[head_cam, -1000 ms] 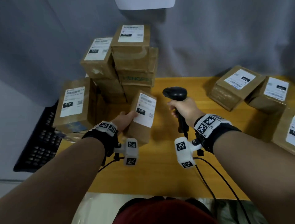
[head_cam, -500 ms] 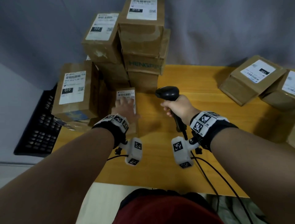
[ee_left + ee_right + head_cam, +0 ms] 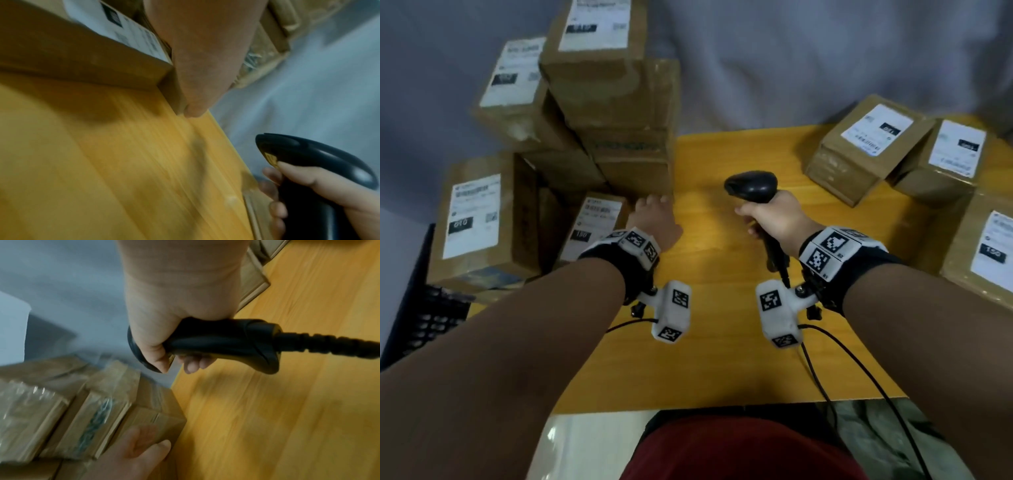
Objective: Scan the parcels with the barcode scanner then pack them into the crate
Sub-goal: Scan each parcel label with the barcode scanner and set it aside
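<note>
**Two hands at the parcel stack, scanner held upright**

Two hands work over the yellow wooden counter [image 3: 715, 308]. The right hand [image 3: 774, 219] is wrapped around the grip of the black barcode scanner [image 3: 751, 186], thumb and fingers curled on the handle, the scanner's head up above the middle of the counter and its cable [image 3: 859, 370] trailing back over the near edge. In the right wrist view the same scanner [image 3: 216, 340] shows with the fingers [image 3: 193, 363] folded under the handle.

The left hand [image 3: 654, 219] lies at the left side of the counter, against a small parcel [image 3: 595, 222] marked 150 on its white label, which rests flat beside the foot of the stacked parcels [image 3: 616, 113]. From the left wrist view the thumb [image 3: 197, 104] points down at the corner of that parcel [image 3: 86, 61], touching the cardboard; whether the fingers curl round the far side cannot be told.

More parcels stand at the far left corner, one labelled 010 [image 3: 479, 219] nearest the left edge. Three further parcels [image 3: 866, 147] sit along the right edge of the counter, labels up. A black crate [image 3: 424, 308] shows beyond the left edge, lower than the counter.
</note>
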`<state>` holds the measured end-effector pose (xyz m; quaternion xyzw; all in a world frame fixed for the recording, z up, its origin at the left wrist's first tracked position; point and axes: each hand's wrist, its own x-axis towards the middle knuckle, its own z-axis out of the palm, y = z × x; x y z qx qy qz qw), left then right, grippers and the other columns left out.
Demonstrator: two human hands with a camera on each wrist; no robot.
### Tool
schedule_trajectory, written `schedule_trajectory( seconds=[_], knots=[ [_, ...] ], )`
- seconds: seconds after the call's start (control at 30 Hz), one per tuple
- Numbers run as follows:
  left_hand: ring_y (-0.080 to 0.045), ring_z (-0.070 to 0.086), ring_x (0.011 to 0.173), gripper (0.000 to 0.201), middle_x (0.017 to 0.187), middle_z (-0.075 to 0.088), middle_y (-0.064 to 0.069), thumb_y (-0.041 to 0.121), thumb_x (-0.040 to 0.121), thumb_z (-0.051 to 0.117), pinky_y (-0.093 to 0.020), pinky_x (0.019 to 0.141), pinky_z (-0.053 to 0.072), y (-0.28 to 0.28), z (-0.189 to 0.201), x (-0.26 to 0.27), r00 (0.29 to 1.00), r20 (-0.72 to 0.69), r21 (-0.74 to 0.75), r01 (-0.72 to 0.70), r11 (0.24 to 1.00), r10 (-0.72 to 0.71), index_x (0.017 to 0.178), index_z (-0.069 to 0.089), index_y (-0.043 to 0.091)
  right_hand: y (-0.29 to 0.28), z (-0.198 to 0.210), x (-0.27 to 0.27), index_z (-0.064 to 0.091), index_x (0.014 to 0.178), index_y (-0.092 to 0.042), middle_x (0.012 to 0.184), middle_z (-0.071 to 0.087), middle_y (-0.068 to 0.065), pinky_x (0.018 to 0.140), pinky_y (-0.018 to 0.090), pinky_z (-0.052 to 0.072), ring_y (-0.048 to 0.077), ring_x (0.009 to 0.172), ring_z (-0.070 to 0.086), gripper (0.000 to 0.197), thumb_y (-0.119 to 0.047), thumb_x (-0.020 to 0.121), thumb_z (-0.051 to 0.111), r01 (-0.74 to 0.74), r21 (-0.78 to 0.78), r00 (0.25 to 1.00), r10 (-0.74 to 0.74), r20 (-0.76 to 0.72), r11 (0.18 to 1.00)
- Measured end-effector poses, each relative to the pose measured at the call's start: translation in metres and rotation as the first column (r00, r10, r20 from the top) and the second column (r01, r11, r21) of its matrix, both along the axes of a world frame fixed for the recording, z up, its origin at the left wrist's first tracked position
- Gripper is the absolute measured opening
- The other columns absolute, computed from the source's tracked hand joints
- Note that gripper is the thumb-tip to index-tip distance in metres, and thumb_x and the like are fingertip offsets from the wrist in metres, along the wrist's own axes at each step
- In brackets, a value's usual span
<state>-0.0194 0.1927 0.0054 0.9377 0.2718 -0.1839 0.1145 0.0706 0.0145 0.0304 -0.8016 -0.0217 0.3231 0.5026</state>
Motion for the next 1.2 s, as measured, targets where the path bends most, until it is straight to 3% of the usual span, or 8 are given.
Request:
schedule_trajectory(
  seconds=[0.17,0.37,0.63,0.83,0.93,1.0,1.1,1.2],
  knots=[
    [-0.037,0.035,0.134,0.060,0.148,0.033,-0.016,0.034,0.096,0.051,-0.045,0.106,0.036,-0.059,0.013,0.061,0.985,0.135,-0.141,0.129,0.982,-0.109,0.147,0.028,0.012,-0.061,0.019,0.053,0.065,0.090,-0.004,0.075,0.062,0.008,0.055,0.026,0.048,0.017,0.052,0.054,0.010,-0.012,0.086,0.068,0.164,0.047,0.986,-0.165,0.028,0.985],
    [-0.034,0.033,0.136,0.064,0.150,0.030,-0.014,0.039,0.095,0.053,-0.041,0.107,0.032,-0.127,0.020,0.144,0.969,0.210,-0.218,0.180,0.959,-0.134,0.147,0.029,0.010,-0.136,0.039,0.124,0.059,0.073,-0.007,0.063,0.054,0.007,0.050,0.026,0.043,0.018,0.050,0.048,0.013,-0.005,0.086,0.063,0.342,0.123,0.935,-0.350,0.053,0.932],
    [-0.035,0.034,0.136,0.071,0.151,0.023,-0.015,0.043,0.093,0.055,-0.042,0.106,0.032,-0.173,-0.002,0.233,0.972,0.212,-0.418,-0.006,0.909,0.104,0.148,0.026,0.008,-0.195,-0.004,0.194,0.064,0.087,-0.012,0.081,0.067,0.008,0.072,0.033,0.056,0.023,0.078,0.065,0.007,-0.009,0.083,0.069,0.550,0.091,0.833,-0.553,0.003,0.830],
    [-0.036,0.036,0.137,0.083,0.154,0.029,-0.017,0.053,0.091,0.053,-0.044,0.110,0.033,-0.165,-0.009,0.283,0.972,0.147,-0.524,-0.082,0.848,0.185,0.151,0.023,0.004,-0.186,-0.025,0.212,0.063,0.086,-0.015,0.078,0.064,0.004,0.082,0.035,0.054,0.019,0.076,0.062,0.008,-0.013,0.084,0.071,0.493,0.136,0.870,-0.492,-0.042,0.859],
    [-0.029,0.057,0.120,0.101,0.134,0.058,-0.009,0.083,0.064,0.055,-0.043,0.102,0.046,-0.164,-0.021,0.282,0.976,0.111,-0.589,-0.086,0.803,0.186,0.138,0.049,0.016,-0.177,-0.027,0.208,0.061,0.082,-0.018,0.077,0.063,0.002,0.068,0.025,0.047,0.015,0.071,0.059,0.010,-0.018,0.085,0.071,0.452,0.140,0.891,-0.451,-0.040,0.881],
    [-0.023,0.060,0.115,0.120,0.133,0.059,-0.001,0.093,0.044,0.059,-0.042,0.099,0.049,-0.159,-0.030,0.273,0.954,0.129,-0.615,-0.136,0.777,0.270,0.136,0.051,0.016,-0.171,-0.030,0.203,0.062,0.082,-0.019,0.080,0.065,0.002,0.072,0.029,0.047,0.017,0.077,0.061,0.010,-0.021,0.084,0.072,0.448,0.145,0.894,-0.446,-0.046,0.882],
    [-0.024,0.059,0.112,0.108,0.130,0.054,0.000,0.065,0.060,0.079,-0.044,0.092,0.052,-0.152,-0.025,0.239,0.890,0.037,-0.694,-0.305,0.653,0.455,0.140,0.036,0.008,-0.161,-0.033,0.184,0.064,0.093,-0.018,0.088,0.070,0.002,0.078,0.030,0.054,0.018,0.082,0.065,0.011,-0.018,0.085,0.071,0.403,0.181,0.915,-0.392,-0.098,0.897],
    [-0.026,0.059,0.107,0.091,0.126,0.055,-0.001,0.042,0.072,0.081,-0.045,0.083,0.055,-0.131,-0.031,0.199,0.846,0.016,-0.787,-0.318,0.528,0.533,0.142,0.029,0.015,-0.148,-0.034,0.156,0.066,0.090,-0.011,0.080,0.067,0.008,0.070,0.028,0.055,0.018,0.070,0.064,0.004,-0.010,0.086,0.068,0.305,0.194,0.947,-0.276,-0.163,0.932]
  ],
)
